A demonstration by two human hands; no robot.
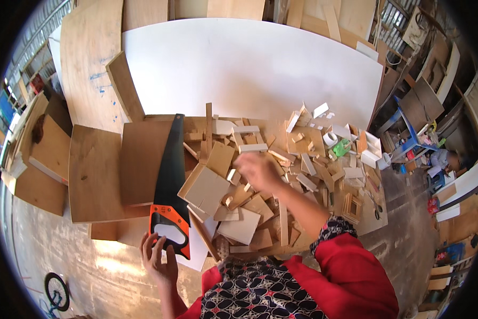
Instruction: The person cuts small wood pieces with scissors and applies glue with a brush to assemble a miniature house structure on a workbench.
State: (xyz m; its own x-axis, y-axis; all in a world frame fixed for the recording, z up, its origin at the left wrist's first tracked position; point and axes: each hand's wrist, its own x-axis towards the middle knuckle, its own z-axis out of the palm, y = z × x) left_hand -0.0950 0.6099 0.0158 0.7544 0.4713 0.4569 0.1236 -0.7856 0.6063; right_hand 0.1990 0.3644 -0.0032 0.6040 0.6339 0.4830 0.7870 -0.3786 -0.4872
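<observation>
A hand saw with a dark blade and an orange-and-black handle [171, 159] is in my left hand [161, 260], its blade pointing away from me. My left fingers curl at the lower left of the handle. Over the heap of wood offcuts [247, 218] reaches my right hand [258, 171], close to a small pale block [233, 176]. Its fingers are smeared by motion, and whether they hold anything is unclear. A squarish box-like wood piece [207, 189] lies between the saw and my right hand.
Scissors [377, 208], tape rolls [330, 139] and a small open box [369, 146] lie at the table's right. A big white board [249, 64] stands behind. Brown wooden boxes [95, 175] stand left. A blue plastic chair [409, 127] is far right; a bicycle wheel [57, 291], lower left.
</observation>
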